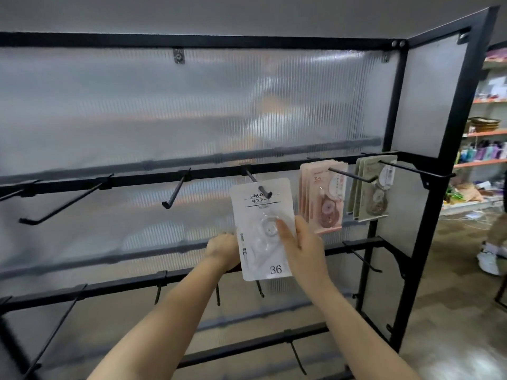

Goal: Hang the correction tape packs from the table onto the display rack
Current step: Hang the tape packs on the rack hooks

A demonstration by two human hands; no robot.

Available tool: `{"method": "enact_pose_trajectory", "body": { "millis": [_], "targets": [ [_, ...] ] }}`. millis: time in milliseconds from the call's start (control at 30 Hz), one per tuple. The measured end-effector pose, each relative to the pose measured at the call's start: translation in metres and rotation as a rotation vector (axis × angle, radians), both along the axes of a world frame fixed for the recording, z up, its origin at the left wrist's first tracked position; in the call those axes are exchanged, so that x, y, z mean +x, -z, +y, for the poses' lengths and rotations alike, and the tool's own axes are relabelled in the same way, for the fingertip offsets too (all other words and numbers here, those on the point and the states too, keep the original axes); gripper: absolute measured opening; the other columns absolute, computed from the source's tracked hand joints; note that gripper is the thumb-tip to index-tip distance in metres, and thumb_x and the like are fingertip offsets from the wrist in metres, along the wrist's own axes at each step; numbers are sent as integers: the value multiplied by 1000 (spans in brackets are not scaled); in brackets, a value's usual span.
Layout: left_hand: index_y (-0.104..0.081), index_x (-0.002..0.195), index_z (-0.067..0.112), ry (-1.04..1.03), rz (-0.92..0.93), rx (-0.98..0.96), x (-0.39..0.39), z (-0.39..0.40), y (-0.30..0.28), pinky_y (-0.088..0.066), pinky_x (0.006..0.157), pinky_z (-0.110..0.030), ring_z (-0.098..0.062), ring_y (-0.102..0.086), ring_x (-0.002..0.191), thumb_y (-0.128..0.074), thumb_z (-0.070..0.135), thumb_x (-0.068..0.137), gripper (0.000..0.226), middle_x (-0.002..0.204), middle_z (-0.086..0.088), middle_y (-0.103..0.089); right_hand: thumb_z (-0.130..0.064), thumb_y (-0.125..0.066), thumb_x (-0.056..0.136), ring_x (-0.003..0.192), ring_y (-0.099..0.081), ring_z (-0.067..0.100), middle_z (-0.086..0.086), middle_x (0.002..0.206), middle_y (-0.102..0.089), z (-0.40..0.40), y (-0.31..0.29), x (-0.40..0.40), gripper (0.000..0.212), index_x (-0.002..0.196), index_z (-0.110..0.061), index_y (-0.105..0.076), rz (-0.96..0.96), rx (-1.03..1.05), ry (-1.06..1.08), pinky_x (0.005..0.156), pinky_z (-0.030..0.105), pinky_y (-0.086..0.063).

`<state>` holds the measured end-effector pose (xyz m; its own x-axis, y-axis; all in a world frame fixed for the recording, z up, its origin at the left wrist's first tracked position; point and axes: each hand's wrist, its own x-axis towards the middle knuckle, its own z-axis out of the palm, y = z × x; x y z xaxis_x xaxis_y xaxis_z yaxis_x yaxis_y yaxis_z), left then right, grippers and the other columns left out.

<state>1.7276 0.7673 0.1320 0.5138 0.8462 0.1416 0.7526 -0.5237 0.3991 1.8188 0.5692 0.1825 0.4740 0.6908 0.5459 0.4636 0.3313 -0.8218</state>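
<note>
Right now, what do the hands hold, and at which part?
Both hands, left and right, hold the white correction tape pack by its lower side edges.

A white correction tape pack marked "36" hangs slightly tilted at frame centre, its top hole on a black hook of the display rack. To its right hang pink packs and, farther right, green packs on their own hooks.

black display rack, white pack on hook, pink packs and green packs hanging beside
</note>
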Motion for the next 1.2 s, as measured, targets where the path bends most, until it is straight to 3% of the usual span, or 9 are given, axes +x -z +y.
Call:
{"method": "enact_pose_trajectory", "body": {
  "millis": [100,167,300,467,633,733,833,933,1200],
  "targets": [
    [-54,126,-2,28,169,82,-4,2,2,-47,99,-44,-36,-55,118,-44,13,99,33,128,-20,-57,-50,-46,92,54,-52,2,3,74,-56,38,-6,9,42,91,-8,-51,-20,-151,18,46,7,-37],
    [-55,122,10,49,348,225,-10,-2,-5,-51,88,-37,-27,-58,109,-39,25,100,31,118,-9,-62,-48,-47,94,58,-53,2,2,78,-57,64,-10,17,38,94,-11,-52,10,-206,6,43,5,-36],
    [-56,121,15,39,399,338,-19,1,-4,-51,86,-35,-21,-55,107,-42,41,98,37,114,-4,-61,-56,-43,93,57,-48,10,4,76,-55,105,-10,28,46,102,-12,-55,-31,-299,48,48,21,-37],
    [-55,119,15,13,472,351,-31,3,-4,-48,86,-34,-22,-53,107,-42,42,99,36,115,-5,-59,-57,-42,93,51,-36,11,-4,60,-40,120,-7,36,45,77,-16,-48,-52,-335,40,49,22,-27],
    [-53,124,13,-78,551,276,-30,-17,-2,-44,91,-37,-26,-52,113,-40,43,99,41,124,-8,-56,-46,-42,98,82,-50,15,3,99,-55,105,19,34,43,116,-7,-49,-53,-486,14,68,28,-38],
    [-49,131,12,-127,589,266,-31,-41,-8,-39,97,-39,-27,-45,123,-39,42,100,45,132,-9,-51,-35,-40,101,84,-51,16,6,109,-57,88,41,32,36,123,-8,-48,-190,-655,-9,66,27,-40],
    [-56,123,10,-206,534,283,-44,-70,-10,-42,83,-34,-25,-50,112,-39,37,100,40,119,-9,-57,-27,-44,100,90,-55,18,8,114,-60,72,56,20,28,121,-10,-50,-356,-683,-58,73,28,-42],
    [-57,117,11,-273,490,301,-70,-103,-9,-43,82,-34,-25,-54,109,-42,36,99,35,117,-9,-59,-24,-48,98,87,-57,18,6,104,-60,61,60,-7,18,110,-12,-53,-573,-633,-106,72,29,-46],
    [-56,121,9,-557,658,198,-207,-198,-13,-42,86,-36,-27,-51,115,-42,36,99,37,123,-10,-59,-20,-43,98,121,-48,26,10,131,-53,36,52,-159,36,132,-8,-44,-1112,-402,-386,93,36,-42]
  ]
}}
